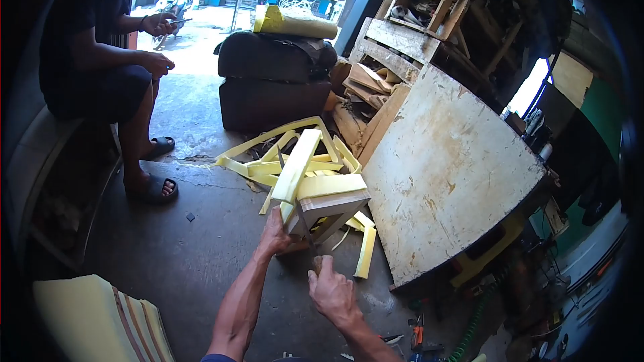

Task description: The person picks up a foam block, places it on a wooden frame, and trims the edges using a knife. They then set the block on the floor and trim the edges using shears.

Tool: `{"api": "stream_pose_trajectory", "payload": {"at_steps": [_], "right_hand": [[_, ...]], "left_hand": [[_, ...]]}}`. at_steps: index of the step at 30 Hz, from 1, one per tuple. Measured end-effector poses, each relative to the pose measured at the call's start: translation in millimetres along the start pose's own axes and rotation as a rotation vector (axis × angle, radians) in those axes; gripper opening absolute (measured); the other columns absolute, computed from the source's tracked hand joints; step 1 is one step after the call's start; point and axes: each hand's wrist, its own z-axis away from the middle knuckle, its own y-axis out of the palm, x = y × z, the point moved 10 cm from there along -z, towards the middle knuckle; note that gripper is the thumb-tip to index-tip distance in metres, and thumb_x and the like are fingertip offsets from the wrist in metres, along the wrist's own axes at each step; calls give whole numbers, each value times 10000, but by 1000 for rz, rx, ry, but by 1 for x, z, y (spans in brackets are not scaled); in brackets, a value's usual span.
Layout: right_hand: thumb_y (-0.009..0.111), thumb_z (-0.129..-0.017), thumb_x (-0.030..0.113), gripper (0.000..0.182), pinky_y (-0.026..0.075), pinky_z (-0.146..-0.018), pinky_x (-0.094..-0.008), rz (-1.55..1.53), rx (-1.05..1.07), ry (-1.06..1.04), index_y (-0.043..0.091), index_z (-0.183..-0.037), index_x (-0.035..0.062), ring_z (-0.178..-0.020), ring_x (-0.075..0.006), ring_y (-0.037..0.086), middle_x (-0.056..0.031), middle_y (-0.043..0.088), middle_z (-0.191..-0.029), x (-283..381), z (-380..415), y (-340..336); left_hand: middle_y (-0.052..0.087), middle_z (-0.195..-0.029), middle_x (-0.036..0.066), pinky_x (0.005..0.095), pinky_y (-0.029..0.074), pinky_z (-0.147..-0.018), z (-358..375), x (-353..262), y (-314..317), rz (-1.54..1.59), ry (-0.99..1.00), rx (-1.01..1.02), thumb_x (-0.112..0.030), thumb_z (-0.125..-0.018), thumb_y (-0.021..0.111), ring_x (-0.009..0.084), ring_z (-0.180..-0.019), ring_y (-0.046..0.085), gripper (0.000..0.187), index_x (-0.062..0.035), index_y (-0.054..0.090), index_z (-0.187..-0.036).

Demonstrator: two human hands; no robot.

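In the head view a small wooden box frame (345, 202) stands on the floor in front of me, with a pale yellow foam piece (332, 186) lying along its top edge. A longer foam strip (297, 165) slants up and away at the box's left side. My left hand (274, 233) is closed at that strip's near end, against the box's left corner; some fingers are hidden. My right hand (333, 293) is wrapped around the handle of a long dark-bladed knife (305, 226). The blade points away from me and passes close by the foam and the box corner.
Foam offcuts (268, 166) lie heaped beyond the box. Dark cushions (276, 104) are stacked behind them. A worn white board (449, 174) leans at the right. A seated person (100, 60) is at the left. Foam slabs (100, 322) stand at front left; orange-handled pliers (418, 332) lie at front right.
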Motion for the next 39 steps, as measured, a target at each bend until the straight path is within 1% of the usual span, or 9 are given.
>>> {"api": "stream_pose_trajectory", "payload": {"at_steps": [6,10,12,14,22,28,34,36,39], "right_hand": [[566,-1003,317,376,501,-810,-611,-34,70,8,431,-1239,57,-915,-549,652,-338,678,-920,-4,-3,-11],[560,-1010,295,366,517,-755,-617,-252,-408,-111,418,-1220,30,-850,-563,650,-338,675,-859,-5,-15,-129],[562,-1010,281,373,519,-727,-612,-166,-454,-70,419,-1221,8,-826,-560,650,-337,670,-847,-33,-16,-173],[572,-1004,284,371,514,-719,-618,-62,-405,-86,435,-1204,3,-813,-554,651,-342,664,-836,-69,-13,-193],[622,-934,319,393,503,-814,-602,16,10,190,506,-1171,27,-908,-554,644,-345,670,-893,-279,61,-58],[666,-892,320,482,498,-800,-598,-70,-78,254,519,-1255,41,-903,-546,648,-332,678,-914,-350,83,44],[741,-851,215,584,412,-1014,-504,-71,-251,192,504,-1352,29,-1211,-404,482,-212,499,-1256,-324,76,87],[710,-891,259,564,445,-1019,-477,-343,-46,99,518,-1356,3,-1176,-401,557,-239,549,-1268,-296,64,124],[693,-918,309,579,464,-1031,-444,-562,152,160,515,-1376,3,-1213,-382,593,-243,577,-1322,-273,49,170]], "left_hand": [[538,-1241,259,492,467,-1009,5,-4,4,30,-50,22,-236,-564,972,449,-1204,521,999,-14,376,-1334],[546,-1226,254,508,474,-964,30,-37,-23,-52,19,-33,-359,-575,962,448,-1167,536,942,-11,437,-1275],[555,-1213,217,517,451,-939,52,-40,-29,-97,-4,-71,-367,-601,936,420,-1149,538,885,-30,458,-1265],[560,-1204,175,505,412,-929,84,-56,-45,-319,235,-266,-281,-634,898,378,-1136,537,812,-58,458,-1279],[428,-1286,115,485,306,-969,260,-20,15,-968,489,-26,-119,-787,645,301,-1242,427,605,-263,467,-1348],[510,-1293,138,484,347,-1021,290,-8,-9,-478,209,233,-204,-815,738,323,-1244,471,515,-155,556,-1295],[569,-1263,215,498,404,-1027,213,99,-139,-677,-258,-319,-225,-906,676,384,-1224,520,413,-6,565,-1238],[605,-1248,239,500,443,-1006,215,170,-139,-545,-630,-151,-327,-928,667,419,-1184,571,481,30,569,-1235],[644,-1206,248,487,476,-977,232,145,-129,-635,-724,-56,-432,-911,685,428,-1130,619,590,49,577,-1236]]}}
